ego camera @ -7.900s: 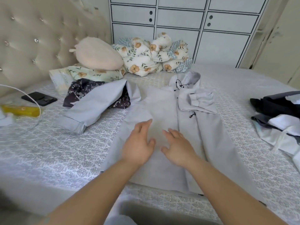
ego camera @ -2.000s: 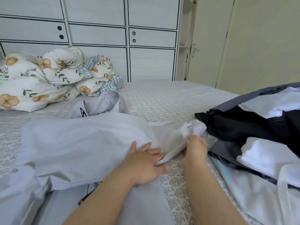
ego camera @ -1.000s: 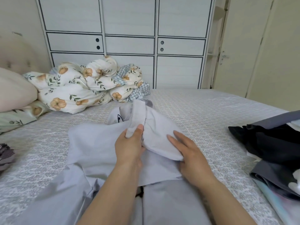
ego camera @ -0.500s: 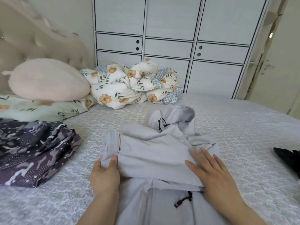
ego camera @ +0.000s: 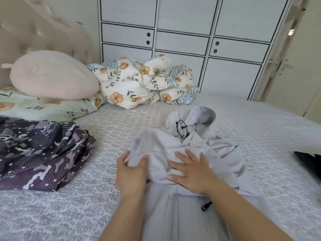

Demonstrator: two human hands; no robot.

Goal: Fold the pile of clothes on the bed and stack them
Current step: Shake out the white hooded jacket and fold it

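A light grey hooded jacket (ego camera: 224, 153) lies on the bed (ego camera: 86, 197) in front of me, its hood pointing away and both sleeves folded across the chest. My left hand (ego camera: 130, 171) grips the bunched end of a sleeve at the jacket's left side. Flat on the folded fabric beside it lies my right hand (ego camera: 190, 168), fingers spread. A dark camouflage-print garment (ego camera: 40, 153) lies crumpled at the left. The edge of a black garment (ego camera: 309, 160) shows at the far right.
A pink pillow (ego camera: 52, 75) and a floral pillowcase sit at the left by the tufted headboard. A bundled floral duvet (ego camera: 144, 82) lies at the far side against white cabinets (ego camera: 182, 40). Patterned bedspread shows around the jacket.
My left hand has gathered the flat sleeve end into a bunch and drawn it inward. My right hand slid left toward the jacket's middle. The view has dipped slightly.
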